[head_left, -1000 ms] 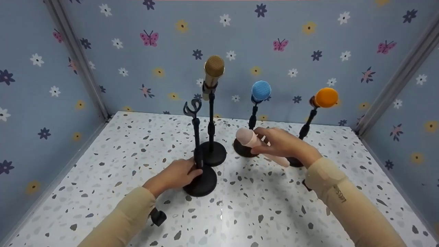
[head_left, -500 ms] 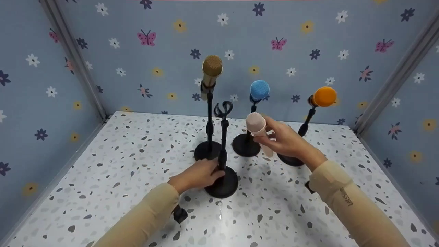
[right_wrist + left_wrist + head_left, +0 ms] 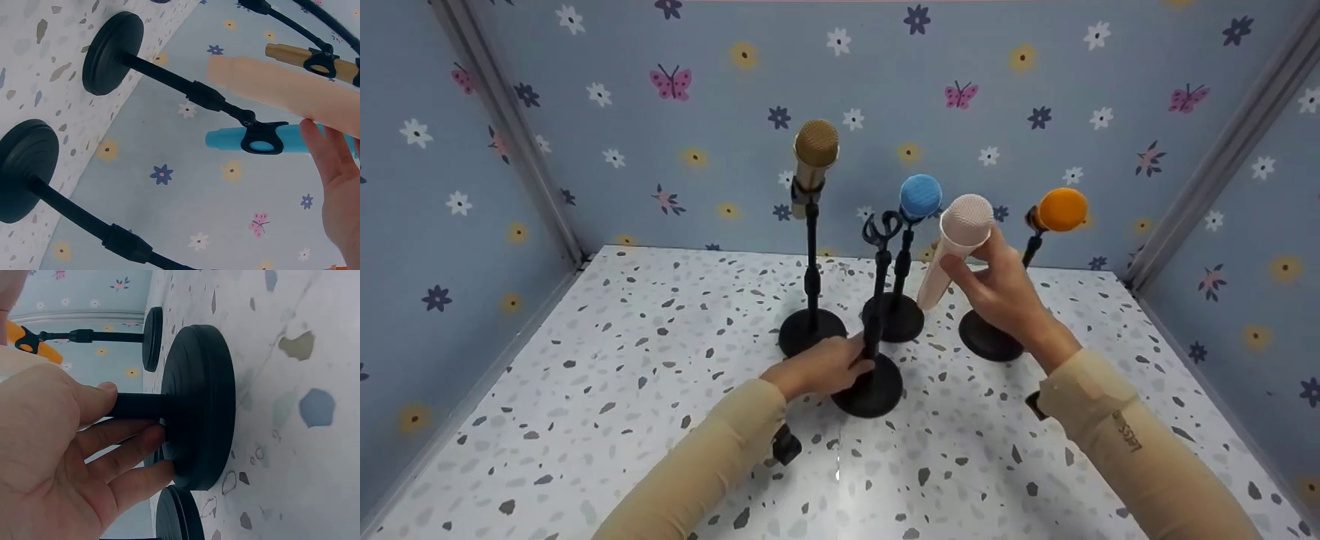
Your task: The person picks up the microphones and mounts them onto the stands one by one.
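My left hand (image 3: pixel 829 366) grips the lower pole of a black microphone stand (image 3: pixel 873 390), just above its round base. In the left wrist view the thumb and fingers lie around that pole (image 3: pixel 140 405), the fingertips near the base. The stand's clip (image 3: pixel 883 229) at the top holds nothing. My right hand (image 3: pixel 1001 289) holds a pale pink microphone (image 3: pixel 966 223), tilted with its mesh head up, right of the clip and apart from it. In the right wrist view the pink microphone (image 3: pixel 281 90) rests against the fingers; its head is out of frame.
Behind stand a gold microphone (image 3: pixel 815 154), a blue microphone (image 3: pixel 920 196) and an orange microphone (image 3: pixel 1062 209), each clipped on its own black stand. The speckled white tabletop (image 3: pixel 607 360) meets a flowered blue wall (image 3: pixel 697 202) at the back. Side walls rise left and right.
My left hand has slid the clip stand to the right, in front of the blue microphone's stand. My right hand has raised the pink microphone and turned its head upward.
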Demonstrator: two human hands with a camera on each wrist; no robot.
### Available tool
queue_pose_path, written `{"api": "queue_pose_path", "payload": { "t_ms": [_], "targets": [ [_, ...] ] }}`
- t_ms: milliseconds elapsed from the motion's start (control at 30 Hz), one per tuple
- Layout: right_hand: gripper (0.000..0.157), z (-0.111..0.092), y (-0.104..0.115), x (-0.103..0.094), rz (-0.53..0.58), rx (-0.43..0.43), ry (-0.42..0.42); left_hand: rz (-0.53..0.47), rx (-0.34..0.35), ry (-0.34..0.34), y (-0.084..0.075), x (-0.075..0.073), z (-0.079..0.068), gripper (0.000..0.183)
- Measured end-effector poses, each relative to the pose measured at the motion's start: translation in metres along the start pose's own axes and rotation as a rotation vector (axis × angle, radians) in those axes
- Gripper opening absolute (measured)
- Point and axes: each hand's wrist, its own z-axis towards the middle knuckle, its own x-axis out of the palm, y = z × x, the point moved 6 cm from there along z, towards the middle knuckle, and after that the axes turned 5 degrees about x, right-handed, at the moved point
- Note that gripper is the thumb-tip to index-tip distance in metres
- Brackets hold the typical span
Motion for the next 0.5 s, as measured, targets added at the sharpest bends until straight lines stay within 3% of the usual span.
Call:
{"api": "queue_pose_path", "payload": {
  "t_ms": [233, 367, 500],
  "targets": [
    [0.053, 0.007, 0.023, -0.006, 0.184, -0.078, -0.031, 0.031, -0.004, -0.025, -0.001, -0.010, 0.006, 0.028],
    [0.062, 0.015, 0.043, -0.020, 0.326, -0.109, -0.131, -0.030, 0.067, -0.144, -0.015, -0.034, 0.002, 0.040],
    [0.074, 0.021, 0.061, -0.033, 0.413, -0.166, -0.252, -0.165, 0.183, -0.238, -0.032, -0.055, 0.002, 0.051]
  ]
}}
